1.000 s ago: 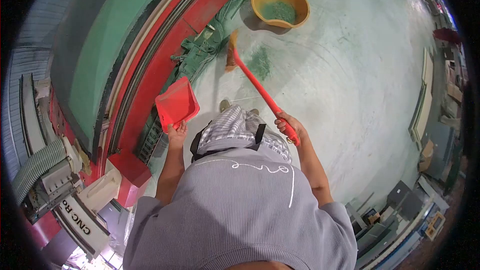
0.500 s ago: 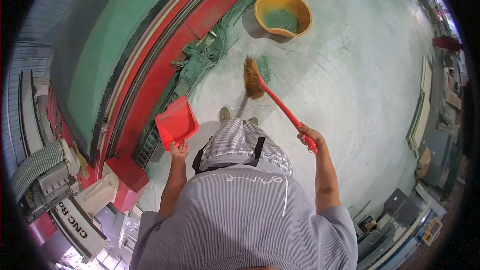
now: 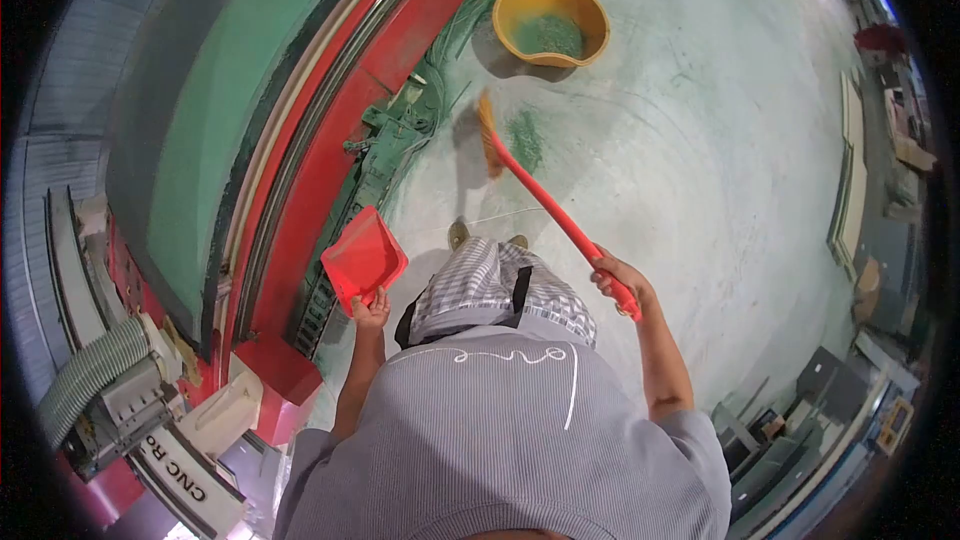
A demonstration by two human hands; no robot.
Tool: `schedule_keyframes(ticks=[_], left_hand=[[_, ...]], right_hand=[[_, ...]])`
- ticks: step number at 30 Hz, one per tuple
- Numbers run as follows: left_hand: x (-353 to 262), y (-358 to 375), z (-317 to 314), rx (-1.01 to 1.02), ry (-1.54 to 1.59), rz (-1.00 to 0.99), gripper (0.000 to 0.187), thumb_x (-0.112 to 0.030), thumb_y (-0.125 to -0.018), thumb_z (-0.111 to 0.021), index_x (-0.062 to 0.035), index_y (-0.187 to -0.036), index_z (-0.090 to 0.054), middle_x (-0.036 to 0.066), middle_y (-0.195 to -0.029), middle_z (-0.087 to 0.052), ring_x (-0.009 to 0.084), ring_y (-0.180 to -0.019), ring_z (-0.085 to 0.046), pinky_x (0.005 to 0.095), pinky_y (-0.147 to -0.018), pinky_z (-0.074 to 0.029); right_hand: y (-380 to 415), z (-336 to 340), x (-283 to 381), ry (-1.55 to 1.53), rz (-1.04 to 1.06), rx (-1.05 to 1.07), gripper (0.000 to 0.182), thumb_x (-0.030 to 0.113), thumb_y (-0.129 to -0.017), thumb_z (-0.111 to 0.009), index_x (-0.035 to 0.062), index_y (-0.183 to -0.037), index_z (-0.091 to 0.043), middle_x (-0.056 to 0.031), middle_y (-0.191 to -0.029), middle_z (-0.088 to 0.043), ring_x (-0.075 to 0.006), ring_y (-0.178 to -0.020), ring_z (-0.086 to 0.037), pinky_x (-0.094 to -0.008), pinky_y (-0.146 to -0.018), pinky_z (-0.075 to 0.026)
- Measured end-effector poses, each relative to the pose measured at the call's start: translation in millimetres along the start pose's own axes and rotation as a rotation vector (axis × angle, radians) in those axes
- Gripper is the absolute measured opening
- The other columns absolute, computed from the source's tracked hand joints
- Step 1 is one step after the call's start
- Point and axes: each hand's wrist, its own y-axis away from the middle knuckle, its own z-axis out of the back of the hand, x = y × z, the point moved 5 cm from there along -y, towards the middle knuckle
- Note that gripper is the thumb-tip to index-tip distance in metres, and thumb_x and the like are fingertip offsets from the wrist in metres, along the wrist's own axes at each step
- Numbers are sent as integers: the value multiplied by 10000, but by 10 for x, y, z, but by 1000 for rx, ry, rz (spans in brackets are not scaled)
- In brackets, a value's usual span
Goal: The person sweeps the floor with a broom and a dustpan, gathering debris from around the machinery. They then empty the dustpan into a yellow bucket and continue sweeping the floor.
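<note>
My right hand (image 3: 621,278) is closed around the red handle of a broom (image 3: 545,198). The broom's tan bristles are at the far end, just left of a patch of green dust (image 3: 524,139) on the pale floor. In my left hand (image 3: 371,310) is a red dustpan (image 3: 362,258), gripped at its near end and held out to the left beside the machine. Beyond the dust stands a yellow tub (image 3: 551,22) with green debris in its bottom.
A long red and green machine (image 3: 330,120) runs along the left, with cables (image 3: 440,90) and green-dusted parts at its base. A ribbed grey hose (image 3: 95,365) sits lower left. Boards (image 3: 848,180) and stacked panels (image 3: 800,430) line the right side.
The broom head has shifted left and slightly up, its bristles now seen narrower. The dustpan appears turned a little. The view has shifted slightly.
</note>
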Motion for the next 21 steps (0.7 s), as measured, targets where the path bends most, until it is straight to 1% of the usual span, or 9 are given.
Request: schedule_keyframes(ticks=[4, 6, 8, 9, 11, 13, 15, 17, 21], left_hand=[[-53, -31, -167, 85, -30, 30, 456, -378, -658, -494, -40, -960, -440, 80, -932, -543, 200, -832, -552, 349, -752, -399], [-131, 28, -245, 70, -63, -13, 459, -378, -658, -506, -40, -962, -438, 80, -928, -543, 203, -833, -552, 350, -750, -400], [-176, -53, -294, 172, -60, 33, 454, -369, -654, -531, -49, -963, -441, 73, -926, -529, 201, -826, -545, 351, -750, -398], [-206, -44, -311, 168, -73, 30, 454, -369, -654, -531, -49, -963, -441, 73, -926, -529, 201, -826, -545, 351, -750, -398], [-279, 24, -372, 185, -130, -35, 427, -283, -661, -523, -66, -1009, -404, 122, -1002, -464, 242, -858, -528, 399, -723, -412], [-311, 43, -409, 162, -148, -51, 417, -281, -668, -509, -64, -1009, -405, 122, -991, -468, 244, -862, -525, 396, -724, -411], [-294, 62, -392, 135, -164, -59, 408, -280, -675, -495, -62, -1008, -406, 122, -979, -472, 246, -865, -522, 393, -725, -410], [-268, 11, -346, 144, -189, -51, 385, -296, -655, -537, -62, -940, -426, 91, -946, -497, 200, -831, -525, 362, -760, -390], [-209, 53, -337, 45, -183, -43, 348, -287, -669, -513, -61, -912, -412, 105, -947, -505, 211, -843, -532, 370, -762, -391]], right_hand=[[-694, -320, 148, -133, 133, 106, 469, 176, -801, -470, 227, -1212, -249, 4, -579, -393, -27, -386, -344, -134, -317, -335], [-1025, -466, 287, -265, 169, 73, 304, 174, -790, -494, 104, -1053, -356, -8, -580, -414, -39, -390, -387, -146, -337, -377], [-1482, -483, 344, -499, 80, 152, 186, 166, -783, -502, 37, -814, -372, -15, -570, -424, -55, -405, -425, -162, -354, -401], [-1635, -464, 383, -513, 81, 152, 186, 166, -783, -502, 37, -814, -372, -15, -570, -424, -55, -405, -425, -162, -354, -401], [-1726, -587, 433, -902, -14, 316, 213, 167, -785, -492, 31, -699, -353, -16, -552, -421, -69, -407, -435, -172, -367, -413], [-1750, -542, 366, -1038, -69, 319, 211, 170, -788, -480, 32, -681, -361, -21, -540, -417, -80, -403, -435, -180, -365, -414], [-1683, -468, 217, -1191, -92, 470, 224, 184, -793, -470, 27, -679, -359, -27, -535, -412, -90, -405, -438, -191, -368, -418], [-1536, -350, 49, -1212, -63, 456, 232, 195, -799, -459, 24, -678, -359, -29, -535, -409, -93, -403, -437, -194, -368, -419], [-1116, -273, -177, -1331, -60, 426, 255, 221, -811, -434, 21, -672, -358, -30, -528, -396, -100, -395, -431, -200, -369, -422]])
